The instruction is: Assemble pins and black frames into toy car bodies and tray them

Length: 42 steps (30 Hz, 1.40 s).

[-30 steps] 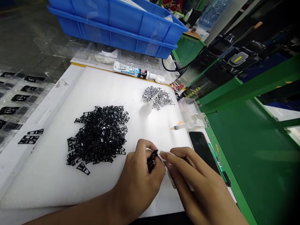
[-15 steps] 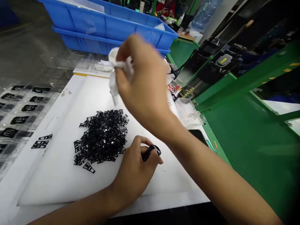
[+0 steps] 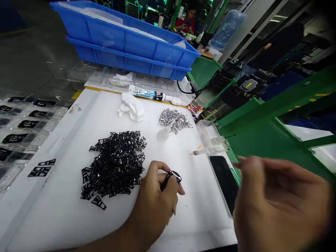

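Observation:
My left hand [image 3: 156,197] is closed around a small glossy black plastic part [image 3: 170,178], its shiny edge showing between thumb and fingers. To its left lies a heap of black frame-like plastic pieces [image 3: 115,166] on the white board [image 3: 191,217]. My right hand [image 3: 280,203] is at the right edge, beyond a dark-screened phone [image 3: 223,182]. Its fingers are bent and smeared by motion, so whether anything is between them does not show. A crumpled white tissue [image 3: 131,106] rests on the board behind the heap.
A pile of small silvery metal pieces [image 3: 174,120] and a whitish translucent dropper-like item [image 3: 164,132] lie towards the back. Behind are a glue tube [image 3: 147,92] and stacked blue bins [image 3: 126,42]. A clear box [image 3: 208,134] stands right; plastic trays of black parts [image 3: 27,124] lie left.
My right hand has let go of the white tissue, which now lies on the board, and has swung down to the right. My left hand still grips the black part. The view has shifted slightly.

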Tool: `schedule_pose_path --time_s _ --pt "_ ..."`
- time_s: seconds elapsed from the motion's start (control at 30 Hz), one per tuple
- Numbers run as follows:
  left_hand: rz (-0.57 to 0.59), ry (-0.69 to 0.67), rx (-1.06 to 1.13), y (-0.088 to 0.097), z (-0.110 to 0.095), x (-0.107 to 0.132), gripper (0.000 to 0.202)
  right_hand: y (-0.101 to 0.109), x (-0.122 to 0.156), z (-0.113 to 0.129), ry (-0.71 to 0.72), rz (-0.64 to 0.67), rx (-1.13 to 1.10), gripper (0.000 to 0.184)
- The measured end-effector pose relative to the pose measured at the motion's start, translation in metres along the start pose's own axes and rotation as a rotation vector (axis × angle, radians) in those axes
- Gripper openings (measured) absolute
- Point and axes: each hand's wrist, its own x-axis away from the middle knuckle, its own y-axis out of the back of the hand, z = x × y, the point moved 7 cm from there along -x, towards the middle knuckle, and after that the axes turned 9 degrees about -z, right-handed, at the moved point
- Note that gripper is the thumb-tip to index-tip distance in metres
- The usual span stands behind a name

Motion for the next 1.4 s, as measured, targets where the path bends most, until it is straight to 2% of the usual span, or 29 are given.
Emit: schedule_pose_path --time_s 0.03,0.1,0.13,0.17,0.23,0.33,0.4,0.47,0.57,0.63,0.7,0.8,1.0,1.4 --pt "0.005 -0.001 0.002 0.000 0.000 0.000 0.016 -0.011 0.000 -0.022 -0.123 0.063 -0.070 0.039" --pt "0.012 0.002 0.030 -0.001 -0.002 0.000 0.017 -0.042 0.007 -0.052 -0.320 0.315 -0.225 0.055" --pt "0.015 0.014 0.053 -0.002 -0.003 0.001 0.017 -0.055 0.013 -0.059 -0.372 0.452 -0.290 0.052" --pt "0.021 0.032 0.077 -0.002 -0.003 0.001 0.017 -0.062 0.016 -0.062 -0.405 0.516 -0.333 0.043" --pt "0.039 0.064 0.118 -0.004 -0.004 0.001 0.018 -0.062 0.015 -0.062 -0.421 0.472 -0.385 0.024" --pt "0.064 0.048 0.143 -0.005 -0.005 -0.001 0.020 -0.053 0.005 -0.044 -0.444 0.306 -0.563 0.012" --pt "0.079 0.040 0.196 -0.006 -0.006 -0.004 0.023 -0.054 -0.003 -0.023 -0.501 0.304 -0.724 0.009" --pt "0.096 0.084 0.322 -0.007 -0.004 -0.006 0.029 -0.062 -0.009 0.000 -0.589 0.374 -0.901 0.011" --pt "0.106 0.198 0.536 -0.009 -0.002 -0.007 0.035 -0.080 -0.009 0.029 -0.698 0.597 -1.078 0.033" --pt "0.125 0.253 0.632 -0.010 -0.001 -0.007 0.037 -0.089 -0.002 0.037 -0.752 0.711 -1.116 0.045" --pt "0.168 0.282 0.703 -0.013 -0.002 -0.005 0.038 -0.092 0.004 0.031 -0.819 0.682 -1.112 0.043" --pt "0.200 0.291 0.743 -0.013 -0.004 -0.003 0.040 -0.092 0.015 0.014 -0.914 0.536 -1.084 0.035" --pt "0.195 0.298 0.696 -0.013 -0.001 -0.005 0.036 -0.092 0.024 0.003 -0.972 0.398 -1.032 0.029" --pt "0.196 0.277 0.658 -0.013 0.003 -0.006 0.039 -0.100 0.031 0.003 -0.911 0.383 -0.951 0.025"
